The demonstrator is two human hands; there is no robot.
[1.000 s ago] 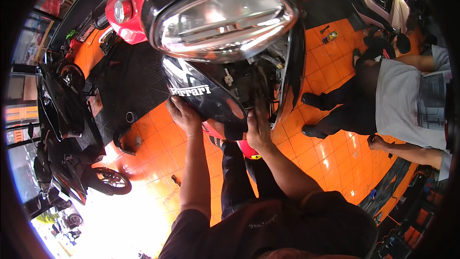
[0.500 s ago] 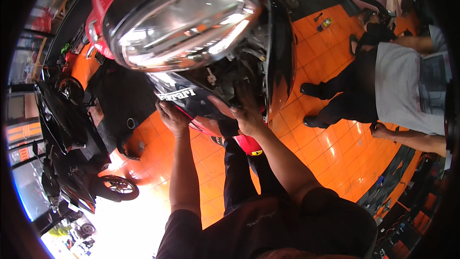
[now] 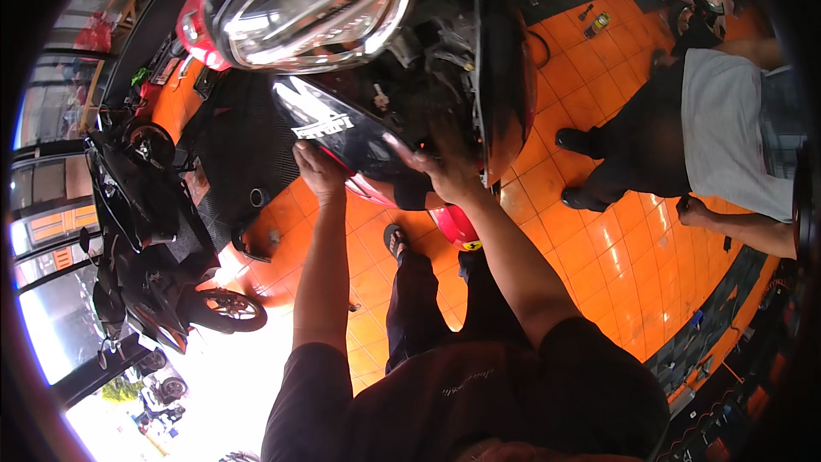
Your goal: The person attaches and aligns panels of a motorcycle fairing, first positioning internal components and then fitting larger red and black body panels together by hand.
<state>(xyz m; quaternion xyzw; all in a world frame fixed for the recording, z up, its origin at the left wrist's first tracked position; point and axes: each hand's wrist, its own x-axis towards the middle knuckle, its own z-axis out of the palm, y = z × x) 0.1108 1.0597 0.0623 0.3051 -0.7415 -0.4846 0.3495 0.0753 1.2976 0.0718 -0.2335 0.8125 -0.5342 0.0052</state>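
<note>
A glossy black motor scooter panel (image 3: 369, 147) with white lettering and a red lower edge is in front of me, below the large clear headlight (image 3: 318, 10). My left hand (image 3: 323, 176) is closed on the panel's lower left edge. My right hand (image 3: 451, 176) grips its right-hand edge, the thumb side against the glossy face. The right fingers go into the dark opening (image 3: 415, 90) and are partly hidden. Inside that opening are dark parts and a small pale connector (image 3: 380, 98). A red piece (image 3: 456, 227) with a yellow badge shows under my right wrist.
On the right stands a person in a grey shirt (image 3: 723, 133). A black motorcycle (image 3: 154, 265) is parked at the left, beside a dark mat (image 3: 227, 150). Orange tiles (image 3: 599, 269) cover the floor. A small bottle (image 3: 597, 26) lies at the far right.
The view has shifted, and the headlight now sits higher and further left of the opening. My sandalled left foot has come into sight. Both hands stay on the panel.
</note>
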